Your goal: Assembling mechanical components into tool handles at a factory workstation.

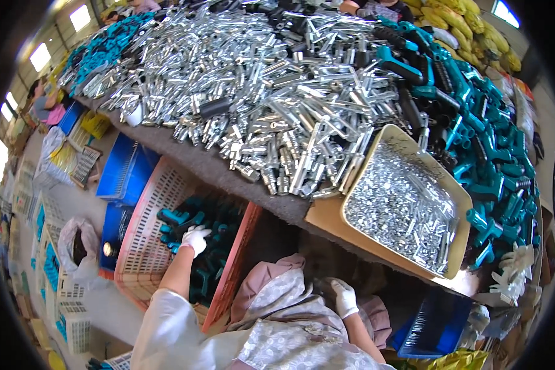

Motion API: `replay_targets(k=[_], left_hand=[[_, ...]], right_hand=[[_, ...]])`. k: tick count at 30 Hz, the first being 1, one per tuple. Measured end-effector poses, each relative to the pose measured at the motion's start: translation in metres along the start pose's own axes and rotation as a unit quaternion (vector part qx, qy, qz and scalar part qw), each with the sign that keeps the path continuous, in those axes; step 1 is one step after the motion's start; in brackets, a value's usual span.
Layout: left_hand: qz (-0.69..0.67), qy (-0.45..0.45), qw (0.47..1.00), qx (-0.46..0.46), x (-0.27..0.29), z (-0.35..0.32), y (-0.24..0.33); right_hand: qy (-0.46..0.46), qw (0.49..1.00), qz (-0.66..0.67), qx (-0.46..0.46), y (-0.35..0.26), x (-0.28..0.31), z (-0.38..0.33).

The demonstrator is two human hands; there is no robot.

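My left hand [195, 238], in a white glove, reaches down into a red slatted crate [147, 246] beside the table and rests among several teal and black handle parts [180, 217]. Whether its fingers grip one of them is unclear. My right hand [343, 298], also in a white glove, hangs near my lap below the table edge, fingers loosely curled with nothing visible in it. A patterned apron [283, 320] covers my lap.
A large heap of shiny metal tubes [259, 92] covers the dark table. A beige tray [459, 197] holds small silver pieces. Teal handles [493, 160] pile at the right. Blue crates [123, 169] and white baskets [74, 320] stand on the floor at left; a blue bin [435, 327] sits lower right.
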State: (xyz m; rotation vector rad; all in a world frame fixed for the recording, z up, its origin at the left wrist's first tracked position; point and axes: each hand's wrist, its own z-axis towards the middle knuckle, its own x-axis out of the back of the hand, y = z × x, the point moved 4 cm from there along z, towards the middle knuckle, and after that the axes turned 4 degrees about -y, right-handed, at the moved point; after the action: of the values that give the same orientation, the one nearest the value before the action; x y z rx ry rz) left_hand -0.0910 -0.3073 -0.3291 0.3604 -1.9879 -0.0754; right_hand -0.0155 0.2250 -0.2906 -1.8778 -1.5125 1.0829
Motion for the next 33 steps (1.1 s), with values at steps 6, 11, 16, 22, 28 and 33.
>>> replay_targets(k=[6, 11, 16, 22, 28, 33], left_hand=[[0.034, -0.11, 0.993, 0.009, 0.019, -0.004, 0.022], [-0.129, -0.13, 0.955, -0.232, 0.157, -0.08, 0.154], [-0.2, 0.003, 0.859, -0.471, 0.277, -0.134, 0.288], [-0.008, 0.38, 0.838, -0.393, 0.324, -0.107, 0.339], [-0.056, 0.352, 0.854, -0.378, 0.32, -0.094, 0.328], [-0.077, 0.306, 0.903, -0.29, 0.313, -0.09, 0.327]], right_hand=[[-0.066, 0.966, -0.246, 0.038, -0.042, -0.04, -0.013], [-0.21, 0.892, -0.377, 0.136, -0.162, -0.079, -0.069], [-0.227, 0.902, -0.312, 0.195, -0.222, -0.1, -0.099], [-0.282, 0.834, -0.357, 0.313, -0.236, -0.133, -0.124], [-0.227, 0.891, -0.294, 0.26, -0.237, -0.105, -0.134], [-0.232, 0.883, -0.315, 0.261, -0.248, -0.121, -0.133]])
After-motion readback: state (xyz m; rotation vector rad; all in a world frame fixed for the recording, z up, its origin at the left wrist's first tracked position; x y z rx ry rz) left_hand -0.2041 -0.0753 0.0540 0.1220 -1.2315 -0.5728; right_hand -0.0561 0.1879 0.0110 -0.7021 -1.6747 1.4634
